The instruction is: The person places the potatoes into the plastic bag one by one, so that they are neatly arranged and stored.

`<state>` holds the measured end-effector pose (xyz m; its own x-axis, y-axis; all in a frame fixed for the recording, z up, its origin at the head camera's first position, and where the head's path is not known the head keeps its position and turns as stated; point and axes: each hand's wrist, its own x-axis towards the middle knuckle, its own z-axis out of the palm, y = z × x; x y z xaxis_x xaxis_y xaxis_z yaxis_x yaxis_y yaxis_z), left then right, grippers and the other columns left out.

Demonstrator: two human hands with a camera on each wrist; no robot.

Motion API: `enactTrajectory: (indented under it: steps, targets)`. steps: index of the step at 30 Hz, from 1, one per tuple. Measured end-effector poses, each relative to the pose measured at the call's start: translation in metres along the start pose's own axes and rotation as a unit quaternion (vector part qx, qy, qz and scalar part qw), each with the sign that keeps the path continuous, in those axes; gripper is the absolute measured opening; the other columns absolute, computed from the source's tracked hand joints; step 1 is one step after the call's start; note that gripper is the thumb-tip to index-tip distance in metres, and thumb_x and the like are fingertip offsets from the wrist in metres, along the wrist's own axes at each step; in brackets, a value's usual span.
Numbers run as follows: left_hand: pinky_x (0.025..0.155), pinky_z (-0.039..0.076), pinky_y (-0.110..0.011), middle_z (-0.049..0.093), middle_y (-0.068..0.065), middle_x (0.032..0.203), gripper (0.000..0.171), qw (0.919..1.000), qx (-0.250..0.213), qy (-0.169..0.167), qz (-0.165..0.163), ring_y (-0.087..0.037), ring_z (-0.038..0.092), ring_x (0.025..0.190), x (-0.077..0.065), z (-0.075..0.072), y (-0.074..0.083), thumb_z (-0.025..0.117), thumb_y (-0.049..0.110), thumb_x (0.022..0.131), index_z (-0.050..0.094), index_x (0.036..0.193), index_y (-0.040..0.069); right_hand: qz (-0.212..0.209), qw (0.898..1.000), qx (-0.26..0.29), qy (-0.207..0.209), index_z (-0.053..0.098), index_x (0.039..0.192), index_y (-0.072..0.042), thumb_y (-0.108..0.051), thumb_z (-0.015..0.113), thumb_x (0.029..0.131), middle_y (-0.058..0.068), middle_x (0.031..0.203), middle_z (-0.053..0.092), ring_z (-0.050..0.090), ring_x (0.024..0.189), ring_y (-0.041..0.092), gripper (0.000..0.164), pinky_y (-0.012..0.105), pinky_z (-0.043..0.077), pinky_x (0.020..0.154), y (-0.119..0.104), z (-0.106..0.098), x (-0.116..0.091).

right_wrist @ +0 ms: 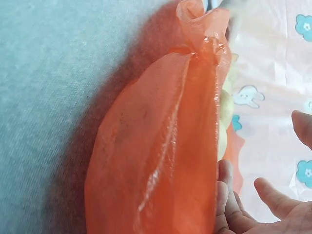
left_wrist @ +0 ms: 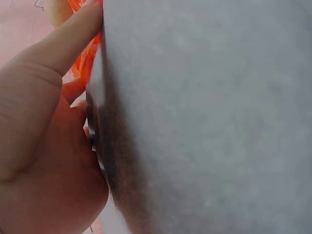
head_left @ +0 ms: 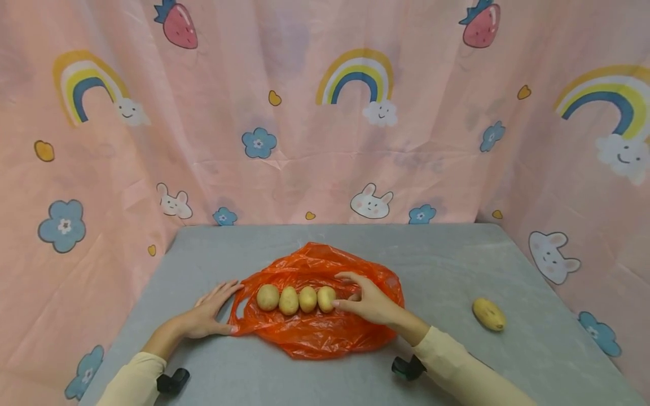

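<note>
An orange-red plastic bag (head_left: 325,344) lies spread on the grey table. Several potatoes (head_left: 289,301) sit in a row on it, side by side. At the bag's left end, my left hand (head_left: 208,316) rests with fingers stretched out, thumb and fingertips at the edge of the plastic. My right hand (head_left: 376,301) is over the bag's right part, thumb and forefinger spread apart. Its thumb tip is beside the rightmost potato (head_left: 326,299); whether they touch I cannot tell. In the right wrist view, the bag's raised side (right_wrist: 151,146) hides most of the potatoes.
A longer yellow, potato-like item (head_left: 489,314) lies apart on the right side of the grey table (head_left: 437,254). Pink printed curtains (head_left: 315,186) stand behind and at both sides of the table. Black wrist devices (head_left: 172,382) sit under the forearms.
</note>
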<state>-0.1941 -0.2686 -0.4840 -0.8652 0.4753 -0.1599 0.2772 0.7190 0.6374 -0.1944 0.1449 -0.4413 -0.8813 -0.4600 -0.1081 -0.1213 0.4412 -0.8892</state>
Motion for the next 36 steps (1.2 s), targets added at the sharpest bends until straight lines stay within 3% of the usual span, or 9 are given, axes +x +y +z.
enactTrajectory:
  steps: [4,11,24,30,36]
  targets:
    - [0.109,0.003,-0.080,0.013,-0.022,0.169,0.098,1.0000,-0.001,-0.001,0.001,-0.054,0.003,0.152,-0.001,0.000,0.000,0.080,0.043,0.084,0.027,0.159,0.008,-0.007,1.000,0.014,-0.002,0.043,0.148,-0.002,-0.025,0.071,0.095,0.026,0.150,0.045,0.068,0.081,0.029,0.065,0.028,0.054,0.075,-0.001,-0.004,-0.006]
    - [0.109,0.003,-0.081,0.013,-0.023,0.168,0.098,1.0000,0.003,0.002,0.003,-0.055,0.003,0.152,0.000,0.001,-0.002,0.080,0.043,0.084,0.027,0.159,0.009,-0.028,0.999,0.023,0.009,0.043,0.147,0.000,-0.026,0.072,0.095,0.029,0.149,0.043,0.071,0.091,0.039,0.066,0.044,0.059,0.082,-0.001,-0.015,-0.015]
    - [0.109,0.003,-0.081,0.014,-0.024,0.168,0.098,1.0000,0.001,-0.001,0.003,-0.055,0.003,0.152,0.000,0.000,0.001,0.079,0.042,0.085,0.027,0.159,0.007,-0.040,0.998,0.026,0.038,0.042,0.149,0.001,-0.021,0.068,0.097,0.033,0.149,0.040,0.069,0.096,0.032,0.062,0.038,0.057,0.084,-0.006,-0.036,-0.028]
    - [0.106,0.006,-0.082,0.016,-0.026,0.166,0.097,0.9998,-0.004,0.006,0.019,-0.057,0.007,0.149,0.000,0.003,-0.001,0.080,0.043,0.084,0.028,0.158,0.008,-0.038,0.997,0.009,0.063,0.044,0.147,0.001,-0.022,0.067,0.097,0.034,0.146,0.045,0.066,0.098,0.026,0.059,0.032,0.055,0.084,0.003,-0.047,-0.038]
    - [0.106,0.006,-0.083,0.018,-0.027,0.165,0.096,0.9995,-0.003,0.013,0.029,-0.057,0.008,0.149,-0.001,0.001,0.001,0.080,0.041,0.084,0.030,0.157,0.006,-0.021,0.997,0.011,0.079,0.044,0.147,0.001,-0.022,0.066,0.097,0.031,0.144,0.047,0.064,0.098,0.024,0.059,0.033,0.057,0.081,0.012,-0.060,-0.047]
